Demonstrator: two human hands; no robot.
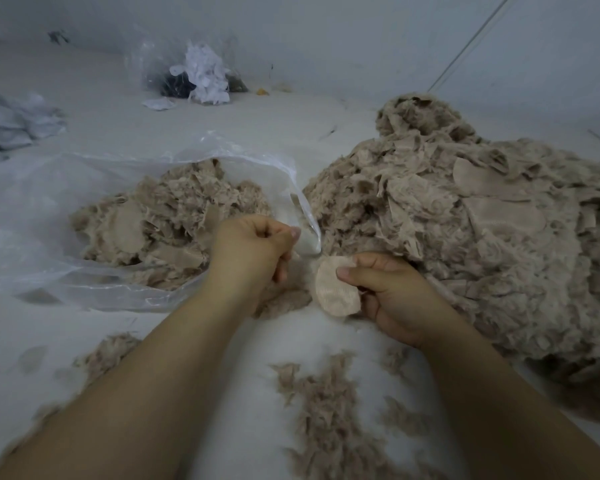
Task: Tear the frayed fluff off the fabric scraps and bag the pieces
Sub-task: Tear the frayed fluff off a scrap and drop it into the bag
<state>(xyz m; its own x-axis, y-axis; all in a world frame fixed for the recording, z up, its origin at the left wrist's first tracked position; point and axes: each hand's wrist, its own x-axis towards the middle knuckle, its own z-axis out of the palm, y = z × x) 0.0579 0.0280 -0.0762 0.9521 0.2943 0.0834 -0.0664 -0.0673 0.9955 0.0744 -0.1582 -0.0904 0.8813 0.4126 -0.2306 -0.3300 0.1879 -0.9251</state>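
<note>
The right hand (392,299) pinches a pale beige oval scrap (336,289) above the white floor (243,355); the left hand (253,251), fingers curled, grips tan fluff (284,299) beside it. The clear plastic bag (49,209) on the left holds beige pieces (160,226)

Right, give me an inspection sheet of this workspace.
Surface: pale floor, loose fluff scattered in front.
Job's things: big scrap heap at right; clear bag at left, scraps inside; oval piece.
Clutter: far bag of white and dark scraps; grey cloth.
Grippers: right hand pinches the oval piece; left hand curled, pinching fluff beside it.
Cables: thin line on the wall.
Surroundings: plain wall.
</note>
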